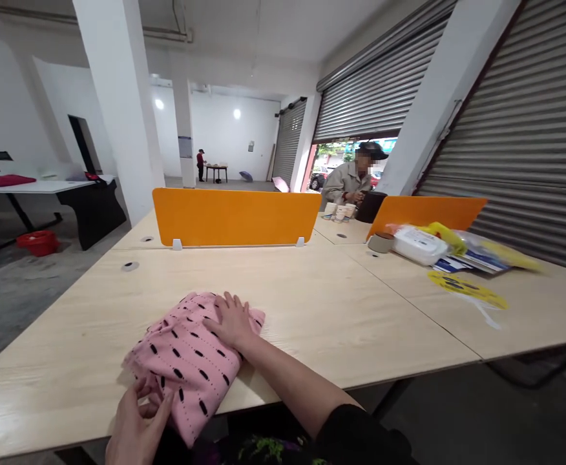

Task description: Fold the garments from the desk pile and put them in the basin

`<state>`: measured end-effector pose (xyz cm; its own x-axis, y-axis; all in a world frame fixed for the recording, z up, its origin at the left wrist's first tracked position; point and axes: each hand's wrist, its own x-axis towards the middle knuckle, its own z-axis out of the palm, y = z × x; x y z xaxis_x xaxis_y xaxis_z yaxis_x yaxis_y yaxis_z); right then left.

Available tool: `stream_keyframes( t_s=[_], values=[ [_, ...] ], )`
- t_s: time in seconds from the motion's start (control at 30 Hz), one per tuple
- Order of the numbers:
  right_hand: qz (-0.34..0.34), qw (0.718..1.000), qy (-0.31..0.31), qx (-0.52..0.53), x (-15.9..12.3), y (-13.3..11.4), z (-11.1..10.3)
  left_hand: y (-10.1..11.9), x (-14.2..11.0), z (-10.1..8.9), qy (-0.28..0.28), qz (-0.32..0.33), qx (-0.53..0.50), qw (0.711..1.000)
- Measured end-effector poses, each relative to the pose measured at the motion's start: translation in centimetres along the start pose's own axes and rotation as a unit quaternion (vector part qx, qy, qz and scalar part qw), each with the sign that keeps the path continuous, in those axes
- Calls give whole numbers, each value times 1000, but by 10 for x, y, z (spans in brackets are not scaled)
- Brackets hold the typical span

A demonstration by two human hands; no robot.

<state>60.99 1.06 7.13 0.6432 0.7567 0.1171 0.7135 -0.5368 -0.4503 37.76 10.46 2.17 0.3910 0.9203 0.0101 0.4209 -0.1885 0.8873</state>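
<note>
Pink cloth [190, 355] over table edge [428, 368], fold in left hand [132, 429], right hand [233, 323] spread atop.

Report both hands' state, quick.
Left hand: partly curled at the near edge of the pink cloth; grip cannot be told.
Right hand: open, resting on top of the cloth.

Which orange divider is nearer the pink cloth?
The left orange divider, beyond the pink cloth, with two pale feet; the right orange divider stands farther off, behind the white container.

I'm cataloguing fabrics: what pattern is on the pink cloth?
The pink cloth has black dashes and dotted lines; see head view.
</note>
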Motion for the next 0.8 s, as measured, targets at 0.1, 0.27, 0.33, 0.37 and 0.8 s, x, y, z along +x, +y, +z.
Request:
stream_keyframes(
  t_s=[0.1,0.27,0.33,0.37,0.8],
  values=[
    [24,1000,-2,-4,1,10,-1,0,-2,-2,-36,-21,-78,996],
    [9,1000,-1,-18,2,21,6,1,-12,-9,-95,3,-138,986],
    [8,1000,-4,-28,2,22,8,4,-16,-11,-97,16,-126,987],
    [7,999,-6,-33,2,22,9,5,-18,-11,-94,16,-122,988],
    [11,996,-30,-85,2,26,15,20,-27,0,-71,25,2,997]
  ],
)
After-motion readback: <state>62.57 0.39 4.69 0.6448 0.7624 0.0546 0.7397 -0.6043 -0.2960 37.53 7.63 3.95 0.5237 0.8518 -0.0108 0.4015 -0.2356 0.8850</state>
